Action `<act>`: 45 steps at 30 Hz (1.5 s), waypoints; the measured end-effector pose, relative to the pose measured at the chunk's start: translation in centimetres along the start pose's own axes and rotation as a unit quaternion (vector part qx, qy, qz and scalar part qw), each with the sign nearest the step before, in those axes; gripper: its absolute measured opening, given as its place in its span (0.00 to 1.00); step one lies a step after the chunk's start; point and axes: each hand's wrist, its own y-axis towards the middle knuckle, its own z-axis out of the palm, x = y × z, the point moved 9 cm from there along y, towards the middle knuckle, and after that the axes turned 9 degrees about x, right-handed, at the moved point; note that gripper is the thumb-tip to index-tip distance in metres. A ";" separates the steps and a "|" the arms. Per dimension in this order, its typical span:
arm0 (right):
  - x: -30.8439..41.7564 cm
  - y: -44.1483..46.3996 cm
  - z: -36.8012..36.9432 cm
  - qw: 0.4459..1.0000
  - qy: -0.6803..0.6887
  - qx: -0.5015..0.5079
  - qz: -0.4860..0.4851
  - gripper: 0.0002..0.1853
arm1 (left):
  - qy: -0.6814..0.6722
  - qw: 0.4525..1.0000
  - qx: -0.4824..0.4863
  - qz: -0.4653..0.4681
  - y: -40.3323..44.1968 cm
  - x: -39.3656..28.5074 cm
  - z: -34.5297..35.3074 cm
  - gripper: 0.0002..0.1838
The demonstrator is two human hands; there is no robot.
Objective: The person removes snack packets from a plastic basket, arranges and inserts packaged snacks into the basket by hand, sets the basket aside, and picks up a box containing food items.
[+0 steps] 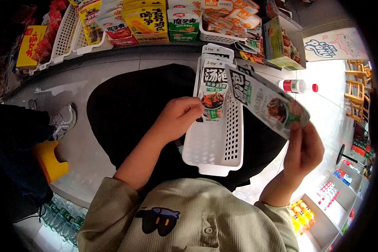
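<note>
A long white perforated basket (pixel 214 155) rests on my lap, its near half without packets. In its far half stand several white snack packets (pixel 214 90) with dark lettering and a food picture. My left hand (pixel 178 119) is closed on the lower left edge of the front packet. To the right of the basket, my right hand (pixel 304 147) pinches a similar packet (pixel 266 101) by its near end. That packet is tilted, and its far end overlaps the standing packets.
Shelf baskets (pixel 222 38) of bagged snacks line the far side. A bottle with a red label (pixel 292 86) lies on the floor at the right. Another person's shoe (pixel 64 121) and a yellow stool (pixel 50 161) are at the left.
</note>
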 end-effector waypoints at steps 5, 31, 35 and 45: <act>7.1 -0.5 4.8 0.965 -0.005 0.135 -0.226 0.17 | 0.009 0.998 0.045 -0.037 -0.3 2.0 0.0 0.32; 1.6 2.3 14.4 0.914 0.217 0.334 -0.080 0.14 | -0.106 0.993 0.010 -0.054 0.0 1.6 0.2 0.12; -0.2 4.5 15.8 0.925 0.183 0.331 0.010 0.18 | -0.090 0.992 0.032 -0.082 -0.2 1.8 0.3 0.11; 0.1 4.9 19.0 0.907 0.132 0.399 -0.034 0.22 | -0.035 0.999 0.014 -0.032 -0.1 1.0 0.0 0.11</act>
